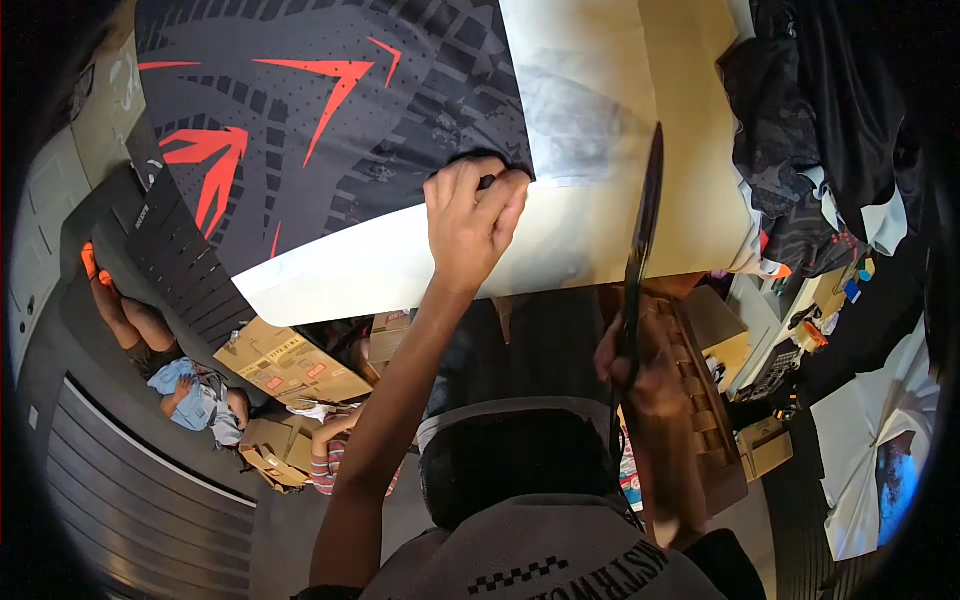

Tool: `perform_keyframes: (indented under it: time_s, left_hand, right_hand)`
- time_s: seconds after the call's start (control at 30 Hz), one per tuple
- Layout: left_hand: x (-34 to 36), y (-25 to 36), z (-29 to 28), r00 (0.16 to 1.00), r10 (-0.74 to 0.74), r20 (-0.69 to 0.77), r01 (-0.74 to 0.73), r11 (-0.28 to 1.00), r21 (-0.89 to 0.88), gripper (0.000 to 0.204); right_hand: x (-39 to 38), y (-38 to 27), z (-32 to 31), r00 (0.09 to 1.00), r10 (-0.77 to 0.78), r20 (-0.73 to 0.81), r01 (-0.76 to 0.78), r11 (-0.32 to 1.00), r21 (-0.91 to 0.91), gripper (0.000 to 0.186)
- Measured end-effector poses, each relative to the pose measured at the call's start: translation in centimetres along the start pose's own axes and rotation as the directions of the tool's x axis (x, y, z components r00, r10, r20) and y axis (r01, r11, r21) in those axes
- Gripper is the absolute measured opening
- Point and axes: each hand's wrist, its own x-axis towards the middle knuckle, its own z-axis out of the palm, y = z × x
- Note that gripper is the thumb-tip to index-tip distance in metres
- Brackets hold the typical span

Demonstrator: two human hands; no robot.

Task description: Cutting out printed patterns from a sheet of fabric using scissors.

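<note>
A dark grey and black printed fabric [330,130] with red angular shapes lies on the pale tabletop [590,225]. At its near right corner my left hand [470,220] is closed, with fingers curled and a bit of black material pinched in them. My right hand [650,365] is at the right, below the table's near edge, and smeared by motion. It grips a long, dark, narrow, blade-shaped tool [645,215] that points up and away over the tabletop, apart from the fabric. The tool's exact kind does not show clearly.
Dark printed cloths [790,130] are heaped at the table's right end. Cardboard boxes [290,365] stand below the near edge on the left. A brown woven-looking piece of furniture [700,390] is by my right arm. A seated person [195,400] is at the far left.
</note>
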Motion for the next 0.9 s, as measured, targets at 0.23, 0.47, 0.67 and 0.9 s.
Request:
perform_keyframes:
  time_s: [0.23,0.47,0.67,0.9]
  left_hand:
    - [0.1,0.0,0.1,1.000,0.009,-0.015,-0.009,1.000,-0.010,0.013]
    - [-0.1,-0.2,0.1,0.999,0.012,-0.036,-0.012,1.000,-0.021,0.014]
    - [-0.2,-0.3,0.3,0.999,0.024,-0.043,-0.025,0.999,-0.025,0.014]
    - [-0.2,-0.4,0.2,0.999,0.031,-0.042,-0.032,0.999,-0.028,0.015]
  right_hand:
    - [-3.0,1.5,1.3,0.993,0.107,0.054,-0.102,0.990,-0.099,0.045]
    - [-2.9,1.1,2.8,0.972,0.198,-0.125,-0.233,0.863,-0.447,0.063]
    - [-1.9,0.0,4.5,0.930,0.298,-0.214,-0.364,0.814,-0.452,0.063]
    - [-1.5,-0.9,4.9,0.936,0.287,-0.202,-0.349,0.811,-0.469,0.047]
